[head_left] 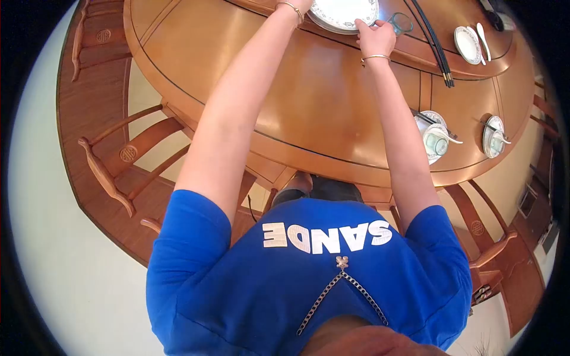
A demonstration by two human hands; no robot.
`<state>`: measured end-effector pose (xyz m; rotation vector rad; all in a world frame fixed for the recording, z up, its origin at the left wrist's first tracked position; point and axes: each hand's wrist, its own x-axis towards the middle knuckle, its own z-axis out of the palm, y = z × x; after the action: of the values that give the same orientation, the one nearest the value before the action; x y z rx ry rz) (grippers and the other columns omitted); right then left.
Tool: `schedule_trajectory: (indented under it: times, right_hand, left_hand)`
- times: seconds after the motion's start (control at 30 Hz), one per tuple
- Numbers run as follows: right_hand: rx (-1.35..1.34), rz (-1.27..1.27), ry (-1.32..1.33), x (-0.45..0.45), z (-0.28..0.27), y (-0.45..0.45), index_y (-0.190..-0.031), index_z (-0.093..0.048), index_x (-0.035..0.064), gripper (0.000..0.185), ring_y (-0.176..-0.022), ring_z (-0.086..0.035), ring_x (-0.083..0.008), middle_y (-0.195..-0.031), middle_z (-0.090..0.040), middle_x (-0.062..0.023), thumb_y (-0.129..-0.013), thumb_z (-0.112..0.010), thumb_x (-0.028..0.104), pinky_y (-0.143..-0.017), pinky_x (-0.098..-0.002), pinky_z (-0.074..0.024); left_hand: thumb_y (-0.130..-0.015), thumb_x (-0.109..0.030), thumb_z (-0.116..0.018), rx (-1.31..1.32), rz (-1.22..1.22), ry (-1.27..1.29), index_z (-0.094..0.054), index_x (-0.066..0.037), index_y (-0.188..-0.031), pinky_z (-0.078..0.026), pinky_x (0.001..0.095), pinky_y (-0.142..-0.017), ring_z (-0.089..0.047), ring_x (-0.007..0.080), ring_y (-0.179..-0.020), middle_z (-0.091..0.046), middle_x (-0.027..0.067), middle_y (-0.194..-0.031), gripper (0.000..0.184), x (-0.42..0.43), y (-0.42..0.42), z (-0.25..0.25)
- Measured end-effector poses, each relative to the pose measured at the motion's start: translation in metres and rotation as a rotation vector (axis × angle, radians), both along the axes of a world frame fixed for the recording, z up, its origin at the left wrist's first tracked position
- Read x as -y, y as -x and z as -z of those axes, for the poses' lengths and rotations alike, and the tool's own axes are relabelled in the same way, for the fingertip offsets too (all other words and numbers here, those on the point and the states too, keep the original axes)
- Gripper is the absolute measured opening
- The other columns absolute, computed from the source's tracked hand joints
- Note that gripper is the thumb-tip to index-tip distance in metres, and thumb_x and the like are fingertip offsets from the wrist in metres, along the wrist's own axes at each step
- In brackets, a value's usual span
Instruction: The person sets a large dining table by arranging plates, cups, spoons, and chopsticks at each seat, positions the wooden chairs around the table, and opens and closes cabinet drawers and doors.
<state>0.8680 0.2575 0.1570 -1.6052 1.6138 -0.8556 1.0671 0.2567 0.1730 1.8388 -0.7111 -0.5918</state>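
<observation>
A stack of white patterned plates lies at the top edge of the view, partly cut off. My right hand grips its near right rim, thumb on top of the edge and the other fingers toward the far side. At the stack's left side is my left hand; its fingers are out of frame, so its grip does not show. A clear glass stands just right of my right hand. Beyond it, a bundle of black chopsticks lies across the edge of the raised turntable.
Place settings of plates, glasses, spoons and chopsticks sit on the wooden table at right, one plate near my right forearm. A small oval dish and white spoon lie farther right. Wooden chairs surround the table.
</observation>
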Motion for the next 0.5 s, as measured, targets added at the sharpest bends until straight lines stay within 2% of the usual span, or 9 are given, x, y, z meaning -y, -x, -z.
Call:
schedule_trajectory:
  times: [0.1,0.17,0.2,0.27,0.3,0.37,0.4,0.47,0.5]
  right_hand:
    - [0.02,0.006,-0.001,-0.004,-0.006,0.001,-0.116,-0.046,-0.0152,0.061,-0.063,-0.066,-0.0174,-0.084,-0.066,-0.0166,-0.076,-0.075,0.02,-0.049,-0.0259,-0.0547]
    - [0.281,-0.028,-0.082,-0.009,-0.016,0.002,-0.115,-0.047,-0.0146,0.056,-0.06,-0.063,-0.0156,-0.082,-0.065,-0.015,-0.078,-0.073,0.018,-0.049,-0.026,-0.0546]
    - [0.284,-0.033,-0.083,-0.013,-0.019,0.001,-0.115,-0.047,-0.0146,0.056,-0.06,-0.063,-0.0156,-0.082,-0.065,-0.015,-0.078,-0.073,0.018,-0.049,-0.026,-0.0546]
    - [0.447,-0.004,-0.021,-0.022,-0.028,-0.002,-0.108,-0.051,-0.0103,0.047,-0.057,-0.06,-0.0127,-0.073,-0.063,-0.0091,-0.08,-0.072,0.02,-0.044,-0.025,-0.0487]
    - [0.497,-0.016,-0.059,-0.03,-0.038,-0.002,-0.108,-0.052,-0.0085,0.041,-0.057,-0.058,-0.0113,-0.074,-0.062,-0.0075,-0.084,-0.069,0.02,-0.048,-0.0251,-0.0487]
    - [0.607,-0.008,0.021,-0.061,-0.045,0.005,-0.109,-0.052,-0.0073,0.039,-0.059,-0.058,-0.0106,-0.074,-0.062,-0.0073,-0.085,-0.067,0.019,-0.05,-0.0243,-0.0484]
    - [0.708,0.004,0.094,-0.078,-0.043,0.011,-0.11,-0.053,-0.0061,0.036,-0.06,-0.058,-0.0099,-0.075,-0.062,-0.0072,-0.087,-0.066,0.018,-0.053,-0.0236,-0.0481]
    - [0.58,-0.012,0.143,-0.106,-0.029,0.03,-0.112,-0.055,-0.0029,0.032,-0.065,-0.058,-0.0092,-0.078,-0.062,-0.0065,-0.089,-0.063,0.017,-0.059,-0.0225,-0.0477]
    - [0.583,-0.015,0.148,-0.118,-0.023,0.038,-0.112,-0.055,-0.0029,0.032,-0.065,-0.058,-0.0092,-0.078,-0.062,-0.0065,-0.089,-0.063,0.017,-0.059,-0.0225,-0.0477]
  left_hand:
    - [-0.069,-0.004,-0.06,-0.124,0.055,-0.025,-0.053,0.001,-0.099,-0.051,0.0347,-0.068,-0.06,0.0226,-0.077,-0.06,0.0134,-0.086,0.031,-0.009,0.005,-0.002]
    - [-0.07,-0.003,-0.061,-0.189,0.043,0.044,-0.052,0.002,-0.102,-0.05,0.0337,-0.071,-0.059,0.0223,-0.081,-0.059,0.0138,-0.09,0.035,-0.016,0.003,0.001]
    - [-0.07,-0.003,-0.061,-0.186,0.038,0.044,-0.052,0.002,-0.102,-0.05,0.0337,-0.071,-0.059,0.0223,-0.081,-0.059,0.0138,-0.09,0.035,-0.024,0.003,-0.001]
    - [-0.071,-0.002,-0.061,-0.226,0.038,0.053,-0.051,0.002,-0.102,-0.049,0.0323,-0.072,-0.057,0.0213,-0.085,-0.059,0.0133,-0.092,0.033,-0.043,0.005,-0.013]
    - [-0.073,-0.007,-0.066,-0.313,0.063,0.026,-0.047,0.004,-0.115,-0.05,0.0363,-0.078,-0.059,0.0272,-0.091,-0.057,0.0192,-0.105,0.047,-0.053,0.002,-0.012]
    - [-0.077,-0.007,-0.07,-0.518,0.02,0.152,-0.049,0.003,-0.113,-0.048,0.028,-0.053,-0.059,0.0157,-0.068,-0.062,0.0124,-0.09,0.043,-0.097,0.002,-0.016]
    - [-0.075,0.0,-0.067,-0.542,-0.024,0.181,-0.045,0.003,-0.112,-0.04,0.027,-0.044,-0.054,0.0132,-0.06,-0.059,0.011,-0.087,0.043,-0.116,0.007,-0.03]
    - [-0.077,0.002,-0.067,-0.627,-0.085,0.191,-0.042,0.004,-0.116,-0.051,0.0288,-0.059,-0.061,0.0183,-0.08,-0.059,0.0141,-0.099,0.047,-0.156,0.012,-0.038]
    - [-0.078,0.002,-0.066,-0.627,-0.049,0.208,-0.041,0.004,-0.117,-0.052,0.0292,-0.07,-0.061,0.0203,-0.088,-0.059,0.0153,-0.102,0.046,-0.176,0.004,-0.02]
